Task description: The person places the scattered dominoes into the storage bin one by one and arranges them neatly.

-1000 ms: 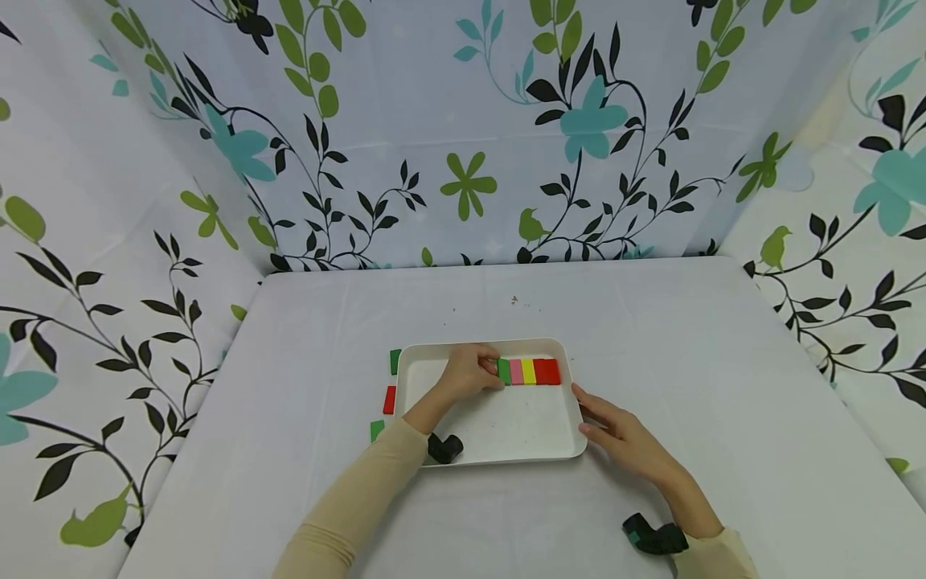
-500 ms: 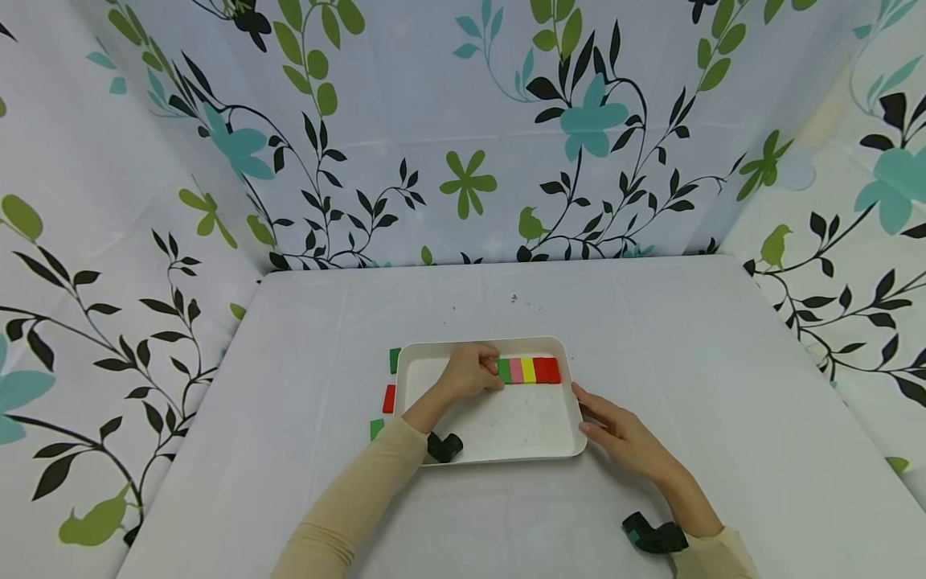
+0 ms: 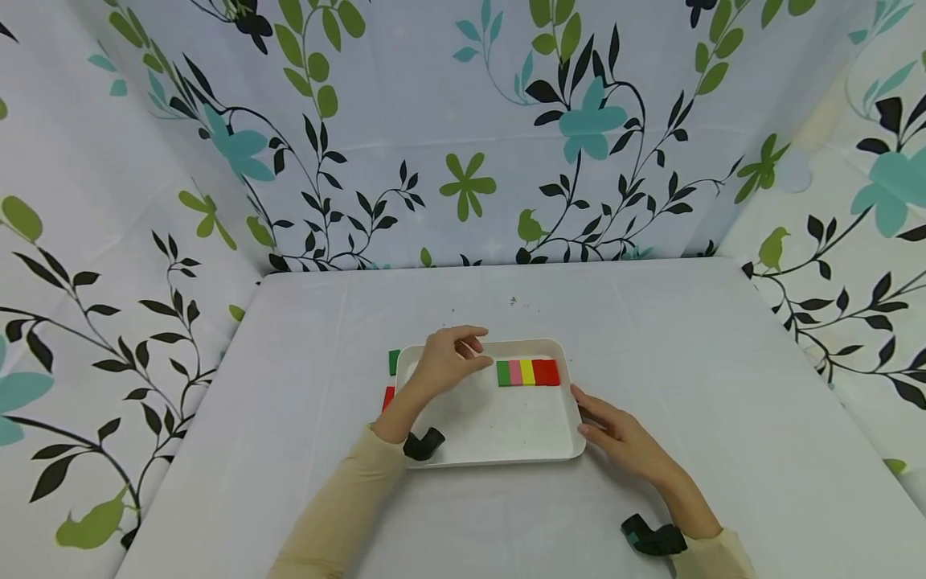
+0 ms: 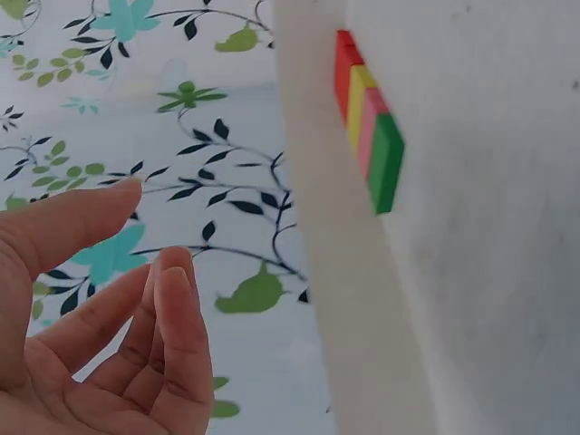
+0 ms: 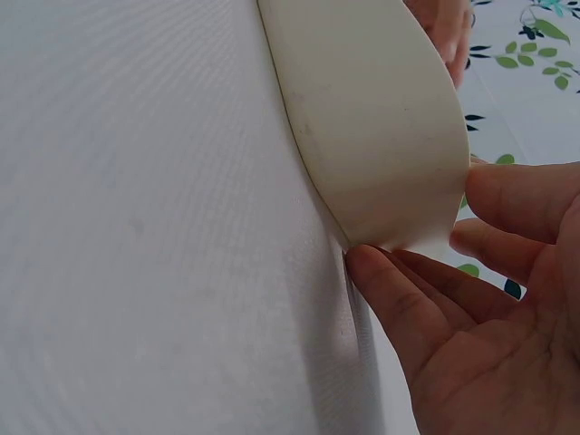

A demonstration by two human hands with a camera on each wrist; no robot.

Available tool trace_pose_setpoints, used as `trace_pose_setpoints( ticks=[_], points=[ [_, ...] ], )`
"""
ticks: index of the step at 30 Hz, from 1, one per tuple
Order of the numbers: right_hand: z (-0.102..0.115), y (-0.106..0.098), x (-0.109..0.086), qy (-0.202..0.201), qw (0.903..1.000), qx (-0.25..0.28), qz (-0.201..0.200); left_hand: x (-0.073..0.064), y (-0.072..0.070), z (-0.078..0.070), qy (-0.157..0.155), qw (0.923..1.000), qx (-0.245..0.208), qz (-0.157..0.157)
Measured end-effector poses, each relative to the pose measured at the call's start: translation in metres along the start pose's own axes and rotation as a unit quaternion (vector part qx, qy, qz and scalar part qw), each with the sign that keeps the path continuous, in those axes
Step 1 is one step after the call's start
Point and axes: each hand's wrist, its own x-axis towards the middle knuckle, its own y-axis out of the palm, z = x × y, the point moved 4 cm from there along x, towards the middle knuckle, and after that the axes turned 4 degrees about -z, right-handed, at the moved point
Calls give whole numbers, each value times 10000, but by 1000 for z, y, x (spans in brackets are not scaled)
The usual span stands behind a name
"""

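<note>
My left hand point(image 3: 444, 362) is raised over the left half of a white tray point(image 3: 499, 438), thumb and fingertips apart with nothing between them. In the left wrist view its fingers point(image 4: 181, 335) are loosely bent. Just right of the fingertips, a row of flat coloured blocks lies in the tray: a green block point(image 3: 502, 374), a pink block point(image 3: 515, 373), a yellow block point(image 3: 527, 372) and red at the far end point(image 3: 546, 372). My right hand point(image 3: 622, 438) touches the tray's right side from outside. The right wrist view has its fingertips point(image 5: 367, 263) at the base edge and the thumb by the rim.
Outside the tray's left edge lie a green block point(image 3: 394, 362) and a red block point(image 3: 388, 396), the red one partly covered by my left forearm. The tray stands on a white-covered table point(image 3: 665, 322). A leaf-patterned curtain point(image 3: 391, 145) rises behind and at both sides.
My left hand has let go of the green block and moved up and left, away from the row. The block stays beside the pink one. The right hand has not moved.
</note>
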Motion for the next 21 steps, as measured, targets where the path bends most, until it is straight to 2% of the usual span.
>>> trace_pose_setpoints(
  ticks=[3, 6, 9, 12, 16, 21],
  points=[
    [1, 0, -1, -14, 10000, 14, -11, -4, -32, -5, 166, 9994, -137, -261],
    [1, 0, 0, -33, 10000, 4, 0, -9, -67, -1, 223, 9978, -179, -592],
    [1, -1, 0, -23, 10000, -26, 1, -12, -99, 13, 57, 9966, -63, -822],
    [1, -1, 0, 9, 10000, 8, 0, -15, -123, 34, -264, 9959, 104, -855],
    [0, -1, 0, 30, 10000, 27, 11, -18, -140, 65, -658, 9950, 304, -684],
    [0, 0, 0, 17, 10000, 47, 37, -23, -138, 102, -1053, 9936, 325, -232]
  ],
)
